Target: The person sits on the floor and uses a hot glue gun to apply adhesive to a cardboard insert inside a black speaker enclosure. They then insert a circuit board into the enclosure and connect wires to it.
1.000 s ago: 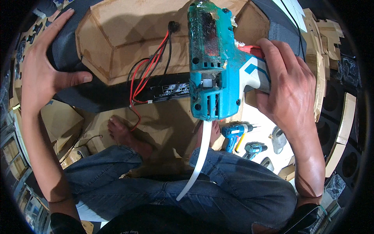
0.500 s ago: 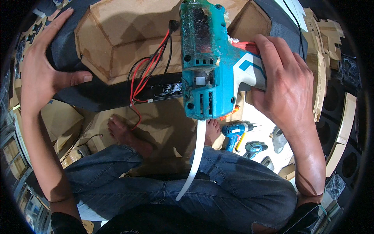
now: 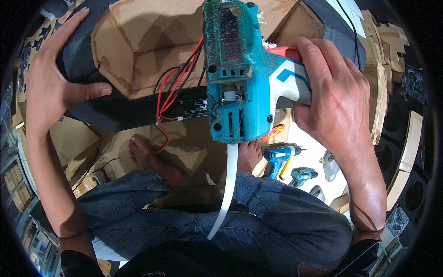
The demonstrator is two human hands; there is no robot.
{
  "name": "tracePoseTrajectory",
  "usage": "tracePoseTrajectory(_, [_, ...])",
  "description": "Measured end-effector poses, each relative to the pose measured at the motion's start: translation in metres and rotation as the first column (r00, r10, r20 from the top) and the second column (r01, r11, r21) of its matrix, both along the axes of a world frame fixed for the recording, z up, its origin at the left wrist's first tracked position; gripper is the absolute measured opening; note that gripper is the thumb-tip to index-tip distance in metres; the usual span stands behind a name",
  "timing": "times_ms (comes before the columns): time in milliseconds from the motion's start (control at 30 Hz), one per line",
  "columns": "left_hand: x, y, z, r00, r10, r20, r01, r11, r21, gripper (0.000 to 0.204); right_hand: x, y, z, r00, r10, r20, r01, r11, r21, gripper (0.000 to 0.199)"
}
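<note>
My right hand [image 3: 336, 92] is wrapped round the grip of a teal hot glue gun [image 3: 247, 99], its fingers by the red trigger. A white glue stick [image 3: 227, 189] sticks out of the gun's near end and curves toward my lap. The gun's far end runs out of the top of the picture, so its nozzle is hidden. My left hand [image 3: 53, 87] lies with fingers spread on the left end of a black speaker box [image 3: 108, 113]. Inside the box's rim is a brown wooden recess [image 3: 157, 60]. Red and black wires [image 3: 171, 92] come from it beside the gun.
On a white surface to the right lie a blue cordless drill [image 3: 278, 156], a second blue power tool [image 3: 303, 176] and a yellow-handled tool [image 3: 285, 169]. Black speaker panels [image 3: 415, 194] and cardboard pieces [image 3: 408, 143] stand at the far right. My bare feet rest on cardboard.
The glue gun has shifted a little to the left with my right hand, its glue stick moving along. My left hand has stayed nearly in place on the box.
</note>
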State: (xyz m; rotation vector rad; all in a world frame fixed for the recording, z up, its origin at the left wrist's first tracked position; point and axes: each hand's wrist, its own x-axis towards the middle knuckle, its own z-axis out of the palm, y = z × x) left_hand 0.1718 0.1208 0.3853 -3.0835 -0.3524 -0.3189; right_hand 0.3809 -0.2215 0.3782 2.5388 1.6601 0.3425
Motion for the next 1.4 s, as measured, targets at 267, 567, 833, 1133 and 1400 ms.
tracePoseTrajectory(267, [0.0034,-0.003,0.0022,1.0,0.001,0.006,-0.001,1.0,-0.018,0.118,0.0016,0.0017,0.0003,0.999,0.036,-0.012,-0.036,0.999,0.028,0.082])
tracePoseTrajectory(567, [0.0039,-0.0002,0.0021,1.0,-0.008,-0.011,0.007,1.0,-0.016,0.12,0.0018,0.0035,-0.0028,1.0,0.019,0.009,-0.02,1.0,0.009,0.08])
tracePoseTrajectory(833, [0.0018,0.0015,0.0015,1.0,-0.012,-0.007,0.012,1.0,-0.019,0.119,-0.0002,0.0035,0.0008,1.0,0.017,-0.008,-0.017,1.0,-0.001,0.081])
tracePoseTrajectory(1133, [-0.0001,0.0049,-0.0024,1.0,-0.001,-0.007,0.001,0.999,-0.05,0.119,-0.0008,0.0055,0.0024,0.999,-0.015,-0.036,0.013,0.999,-0.034,0.08])
tracePoseTrajectory(1400, [0.0014,0.0011,-0.0029,1.0,0.019,-0.005,-0.019,0.986,-0.163,0.12,-0.0001,0.006,0.0013,0.999,-0.026,-0.035,0.024,0.999,-0.048,0.08])
